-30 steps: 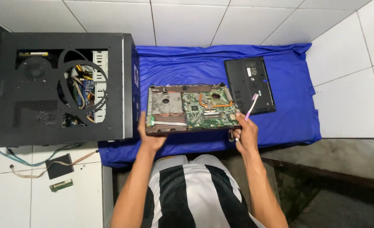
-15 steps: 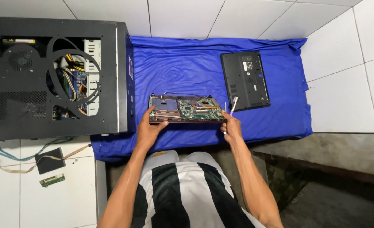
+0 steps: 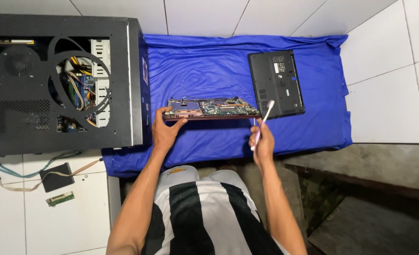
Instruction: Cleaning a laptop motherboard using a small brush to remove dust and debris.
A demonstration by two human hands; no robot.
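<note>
Btwn hands, tilted laptop base (image 3: 211, 108), toothbrush (image 3: 262, 125) rt

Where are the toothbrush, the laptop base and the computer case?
toothbrush (image 3: 262, 124), head view, middle of its pink handle.
laptop base (image 3: 212, 109), head view, exposed circuit board.
computer case (image 3: 11, 125), head view, perforated side panel.

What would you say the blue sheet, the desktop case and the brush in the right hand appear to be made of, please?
Blue sheet: glossy, wrinkled, probably thin plastic or coated fabric.
Desktop case: matt black, flat punched panels, apparently painted sheet metal.
Brush, held in the right hand: slim, smooth, pale pink handle, likely plastic.
</note>
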